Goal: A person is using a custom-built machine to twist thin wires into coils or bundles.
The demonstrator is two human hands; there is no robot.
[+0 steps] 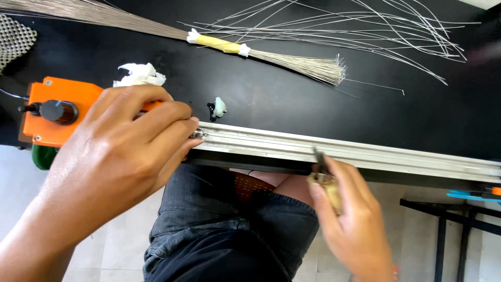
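My left hand [125, 141] lies over the right end of an orange box device [57, 109] with a black knob, its fingertips at the left end of a long aluminium rail [365, 154] along the table's front edge. Where the fingertips meet the rail, a small metal part is partly hidden. My right hand [349, 219] is below the rail's middle, gripping a small tool [326, 180] with a pale wooden handle and a dark metal tip that touches the rail's underside.
On the black table [271, 94] lie a bundle of thin metal wires bound with yellow tape [219, 44], several loose curved wires [386, 31], a crumpled white tissue [138, 74] and a small pale blob [219, 107]. My lap in dark shorts is below.
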